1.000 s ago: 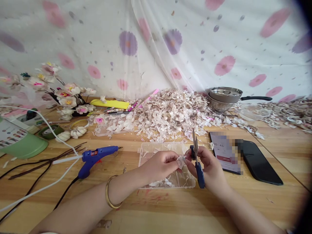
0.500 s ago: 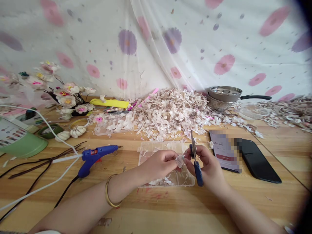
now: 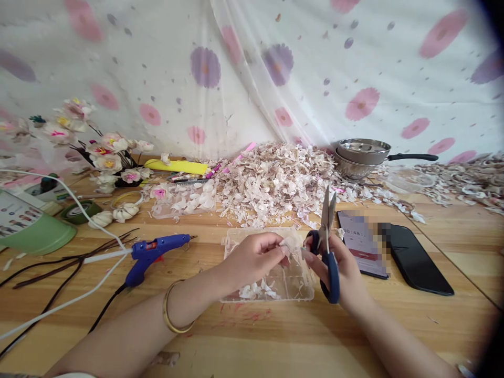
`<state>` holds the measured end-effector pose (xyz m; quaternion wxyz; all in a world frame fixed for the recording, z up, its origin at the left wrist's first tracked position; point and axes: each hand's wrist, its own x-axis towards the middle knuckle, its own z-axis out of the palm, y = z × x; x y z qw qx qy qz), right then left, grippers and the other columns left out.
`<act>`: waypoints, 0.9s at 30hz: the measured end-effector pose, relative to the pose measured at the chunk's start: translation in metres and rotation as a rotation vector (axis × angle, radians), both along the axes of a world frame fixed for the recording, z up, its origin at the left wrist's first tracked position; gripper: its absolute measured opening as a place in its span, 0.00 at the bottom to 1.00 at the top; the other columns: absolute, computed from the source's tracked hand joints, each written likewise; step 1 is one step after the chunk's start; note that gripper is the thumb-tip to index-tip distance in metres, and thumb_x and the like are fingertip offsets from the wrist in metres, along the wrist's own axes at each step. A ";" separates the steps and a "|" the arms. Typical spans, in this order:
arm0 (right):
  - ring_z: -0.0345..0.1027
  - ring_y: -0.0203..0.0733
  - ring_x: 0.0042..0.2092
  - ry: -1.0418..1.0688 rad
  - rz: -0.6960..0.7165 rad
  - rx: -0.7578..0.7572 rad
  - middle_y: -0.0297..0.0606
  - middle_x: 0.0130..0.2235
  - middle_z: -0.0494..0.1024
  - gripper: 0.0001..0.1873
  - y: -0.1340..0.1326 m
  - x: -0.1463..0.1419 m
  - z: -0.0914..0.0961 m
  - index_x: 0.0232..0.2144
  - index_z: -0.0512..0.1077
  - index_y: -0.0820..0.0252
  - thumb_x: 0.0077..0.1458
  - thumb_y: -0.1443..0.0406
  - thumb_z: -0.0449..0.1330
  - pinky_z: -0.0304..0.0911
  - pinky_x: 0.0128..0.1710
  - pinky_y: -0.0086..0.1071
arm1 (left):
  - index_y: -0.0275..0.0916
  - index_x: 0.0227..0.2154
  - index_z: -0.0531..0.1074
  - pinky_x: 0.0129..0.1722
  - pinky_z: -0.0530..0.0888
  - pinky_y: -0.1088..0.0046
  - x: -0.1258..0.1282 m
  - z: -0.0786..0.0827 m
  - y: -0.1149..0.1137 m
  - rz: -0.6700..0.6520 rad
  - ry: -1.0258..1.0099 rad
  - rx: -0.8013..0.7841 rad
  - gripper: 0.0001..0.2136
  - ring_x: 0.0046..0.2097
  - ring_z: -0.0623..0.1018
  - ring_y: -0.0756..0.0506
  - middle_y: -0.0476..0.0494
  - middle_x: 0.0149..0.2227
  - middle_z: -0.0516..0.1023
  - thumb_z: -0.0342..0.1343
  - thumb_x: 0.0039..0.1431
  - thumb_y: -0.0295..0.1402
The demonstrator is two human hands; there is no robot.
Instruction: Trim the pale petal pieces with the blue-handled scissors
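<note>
My left hand (image 3: 258,260) pinches a thin, pale papery piece (image 3: 292,245), which looks like a dried garlic skin, above a clear plastic box (image 3: 244,233). In my right hand (image 3: 340,265) is a pair of scissors (image 3: 325,226) with dark blue handles. Their blades point up and away and stand slightly apart. The right fingertips are close to the papery piece; I cannot tell whether they touch it. Pale scraps (image 3: 258,290) lie in the near part of the box.
A large heap of papery skins (image 3: 275,184) lies behind the box. Leftward are a blue glue gun (image 3: 157,251) with its cords, garlic bulbs (image 3: 126,211) and handmade flowers (image 3: 108,157). To the right are a phone (image 3: 360,241), a black object (image 3: 419,260) and metal pans (image 3: 362,155).
The scissors have turned in my right hand and their blades have parted. My right fingers have drawn back from the papery piece, which stays in my left hand.
</note>
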<state>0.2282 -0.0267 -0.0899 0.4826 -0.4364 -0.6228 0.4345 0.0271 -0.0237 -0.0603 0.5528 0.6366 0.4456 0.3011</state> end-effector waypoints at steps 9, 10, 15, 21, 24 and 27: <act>0.65 0.42 0.37 0.132 0.383 -0.205 0.37 0.36 0.69 0.16 -0.014 -0.006 -0.004 0.37 0.69 0.54 0.60 0.48 0.56 0.65 0.41 0.34 | 0.37 0.30 0.73 0.39 0.71 0.72 -0.013 0.033 -0.002 0.292 -0.140 0.178 0.11 0.36 0.77 0.48 0.46 0.30 0.79 0.52 0.62 0.37; 0.65 0.42 0.39 0.113 0.404 -0.211 0.37 0.37 0.69 0.16 -0.015 -0.005 -0.005 0.39 0.69 0.53 0.61 0.49 0.56 0.65 0.44 0.34 | 0.37 0.30 0.72 0.40 0.71 0.72 -0.013 0.032 -0.003 0.288 -0.147 0.194 0.11 0.37 0.78 0.48 0.46 0.31 0.79 0.52 0.62 0.38; 0.64 0.42 0.43 0.035 0.497 -0.197 0.37 0.41 0.69 0.14 -0.015 -0.002 -0.010 0.43 0.67 0.53 0.65 0.51 0.53 0.60 0.48 0.33 | 0.37 0.32 0.72 0.35 0.70 0.74 -0.011 0.025 -0.006 0.227 -0.082 0.291 0.12 0.38 0.78 0.47 0.46 0.32 0.78 0.50 0.65 0.40; 0.61 0.42 0.40 -0.035 0.538 -0.169 0.36 0.38 0.66 0.18 -0.014 -0.004 -0.004 0.41 0.65 0.54 0.64 0.47 0.51 0.58 0.44 0.33 | 0.37 0.31 0.72 0.35 0.69 0.72 -0.010 0.022 -0.005 0.194 0.030 0.352 0.14 0.36 0.75 0.46 0.46 0.30 0.75 0.48 0.65 0.41; 0.60 0.42 0.39 -0.033 0.544 -0.190 0.36 0.37 0.65 0.20 -0.014 -0.004 -0.004 0.41 0.65 0.55 0.63 0.45 0.51 0.58 0.43 0.33 | 0.37 0.30 0.71 0.36 0.69 0.72 -0.009 0.020 -0.006 0.174 0.026 0.343 0.15 0.36 0.75 0.46 0.46 0.29 0.74 0.48 0.65 0.42; 0.59 0.42 0.39 -0.025 0.535 -0.202 0.35 0.37 0.65 0.21 -0.014 -0.005 -0.003 0.40 0.64 0.55 0.62 0.45 0.51 0.57 0.42 0.34 | 0.38 0.30 0.71 0.37 0.70 0.71 -0.008 0.017 -0.006 0.166 0.014 0.320 0.15 0.36 0.74 0.46 0.47 0.28 0.73 0.48 0.65 0.43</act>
